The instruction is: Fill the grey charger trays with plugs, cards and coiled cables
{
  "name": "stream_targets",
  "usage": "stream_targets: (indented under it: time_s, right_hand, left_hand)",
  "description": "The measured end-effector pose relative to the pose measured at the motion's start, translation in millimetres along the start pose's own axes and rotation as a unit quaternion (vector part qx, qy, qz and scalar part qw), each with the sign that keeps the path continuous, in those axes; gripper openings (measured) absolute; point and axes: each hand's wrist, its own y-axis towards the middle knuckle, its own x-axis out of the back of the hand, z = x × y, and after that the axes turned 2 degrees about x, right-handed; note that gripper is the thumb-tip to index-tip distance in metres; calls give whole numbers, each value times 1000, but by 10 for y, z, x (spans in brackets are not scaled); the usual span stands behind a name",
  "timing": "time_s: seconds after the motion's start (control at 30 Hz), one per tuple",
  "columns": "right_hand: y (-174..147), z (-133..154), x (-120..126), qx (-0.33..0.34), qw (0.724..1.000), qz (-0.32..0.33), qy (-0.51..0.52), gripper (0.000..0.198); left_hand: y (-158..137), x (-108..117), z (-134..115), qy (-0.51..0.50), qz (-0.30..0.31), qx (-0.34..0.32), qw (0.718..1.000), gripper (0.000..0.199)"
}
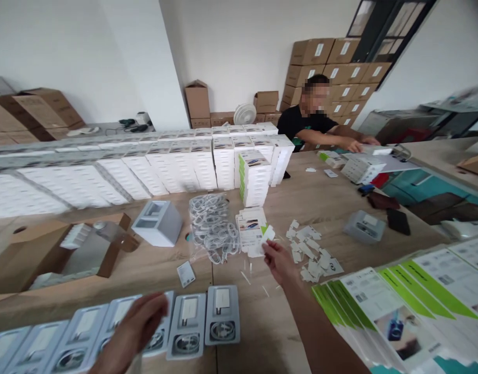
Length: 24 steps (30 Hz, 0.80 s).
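My right hand (pixel 281 264) pinches a small white card piece (pixel 267 235) at the edge of a pile of flat printed cartons (pixel 250 224). I cannot tell whether that piece is joined to the top carton. Low on the left, my left hand (pixel 143 318) is smeared by motion, its fingers bent, above a row of grey trays (pixel 222 340). Each near tray holds a white charger (pixel 222 298) and a coiled cable (pixel 222 330). A bag of grey cables (pixel 211 223) lies left of the cartons. Loose white card scraps (pixel 315 252) lie to the right.
Rows of white boxes (pixel 176 169) line the table's far side. An open cardboard box (pixel 114 249) and stacked grey trays (pixel 157 223) stand left. Printed sleeves (pixel 402 301) fill the right front. A co-worker (pixel 311 119) handles items across the table.
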Motion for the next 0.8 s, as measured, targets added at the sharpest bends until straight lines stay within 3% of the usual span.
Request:
stream_targets:
  time_s: [0.07,0.13,0.23,0.33,0.47,0.6,0.7,0.8]
  right_hand:
    - [-516,-6,-194,-20,990,86,114,34]
    - [-950,26,-325,-62,961,170,209,34]
    - [-1336,119,-369,-102,930,251,248,32]
    - [-1428,201,-272,-102,921,285,243,32]
    - [-1399,219,-191,-81,938,233,243,33]
    - [-1294,16,-327,-88,947,167,260,38]
    - [-1030,-271,-316,-56,987,100,111,43]
    - [-670,-481,-25,-33,997,53,-40,37]
  left_hand:
    - [-39,-394,-117,62,116,-46,990,41]
    - [-64,-727,-249,156,212,-123,957,36]
    - [-105,-980,-394,227,249,-195,921,34]
    - [-162,-1000,-441,279,252,-225,899,37]
    - [-209,-1002,-430,314,271,-228,881,37]
    - [-198,-1069,-362,319,225,-244,888,39]
    - [-152,-1007,-281,338,179,-250,890,42]
    - [-97,-851,-216,353,142,-235,894,46]
